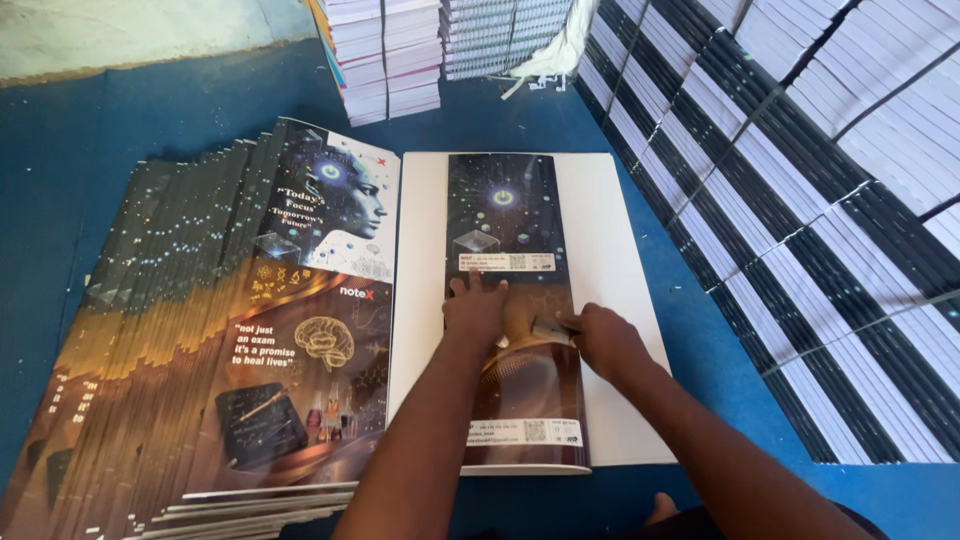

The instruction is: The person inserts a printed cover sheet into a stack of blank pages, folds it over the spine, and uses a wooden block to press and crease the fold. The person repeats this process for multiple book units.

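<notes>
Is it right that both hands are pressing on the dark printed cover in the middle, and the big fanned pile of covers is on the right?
Not quite. In the head view the fanned pile of covers lies on the left. Both the left hand and right hand do press on the dark printed cover.

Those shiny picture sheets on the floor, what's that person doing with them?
A person kneels over a white pad of pages on the blue floor. The left hand presses flat on a dark printed cover sheet folded over the pad. The right hand rubs a small flat tool along it. More covers lie fanned out on the left.
</notes>
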